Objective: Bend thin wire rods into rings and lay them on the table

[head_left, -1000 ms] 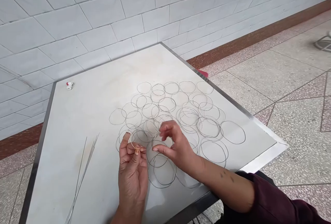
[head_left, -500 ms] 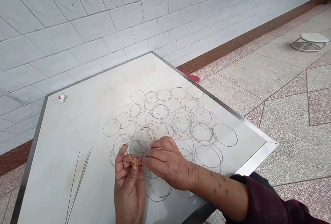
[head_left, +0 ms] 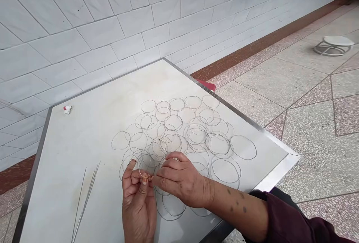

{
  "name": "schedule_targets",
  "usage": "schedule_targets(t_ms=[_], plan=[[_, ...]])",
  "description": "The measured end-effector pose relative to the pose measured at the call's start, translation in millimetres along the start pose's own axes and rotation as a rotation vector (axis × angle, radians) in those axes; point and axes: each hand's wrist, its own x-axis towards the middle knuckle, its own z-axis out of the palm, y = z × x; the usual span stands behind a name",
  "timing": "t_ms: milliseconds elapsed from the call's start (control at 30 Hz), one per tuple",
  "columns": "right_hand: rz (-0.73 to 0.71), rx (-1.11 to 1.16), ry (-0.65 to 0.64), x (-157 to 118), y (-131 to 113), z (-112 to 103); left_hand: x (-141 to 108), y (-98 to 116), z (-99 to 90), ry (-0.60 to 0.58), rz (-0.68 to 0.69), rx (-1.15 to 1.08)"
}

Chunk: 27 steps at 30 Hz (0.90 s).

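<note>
A white-topped stool (head_left: 338, 41) stands on the speckled floor (head_left: 308, 134) across from me, near a tiled wall (head_left: 98, 33) with a reddish-brown baseboard (head_left: 224, 63).

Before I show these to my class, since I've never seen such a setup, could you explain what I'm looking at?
There is no machine here: a person works with two bare hands. Every picture comes from one camera worn on the person's head, looking forward and down.

On the pale table lie many thin wire rings, many overlapping. Several straight wires lie to the left, and a small red-and-white object sits near the far left corner.

The left hand pinches a thin, curved wire. The right hand reaches in with its fingertips close to the left's; what they grip is hidden.
</note>
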Motion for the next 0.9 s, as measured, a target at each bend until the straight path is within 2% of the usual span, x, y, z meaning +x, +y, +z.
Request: schedule_targets(t_ms=[233,500,733,833,900], plan=[[-0.043,-0.012,-0.016,-4,0,2,0,0,-0.5,-0.002,-0.016,-0.020],[-0.036,-0.027,0.029,-2,-1,2,0,0,1.2,0.025,-0.054,-0.061],[-0.003,0.033,-0.039,0,1,2,2,1,0.5,0.026,-0.079,-0.045],[0.089,0.165,0.056,5,14,-5,1,2,1.0,-0.025,-0.089,0.000],[0.275,0.217,0.128,7,25,-12,0,3,1.0,-0.071,-0.102,0.037]])
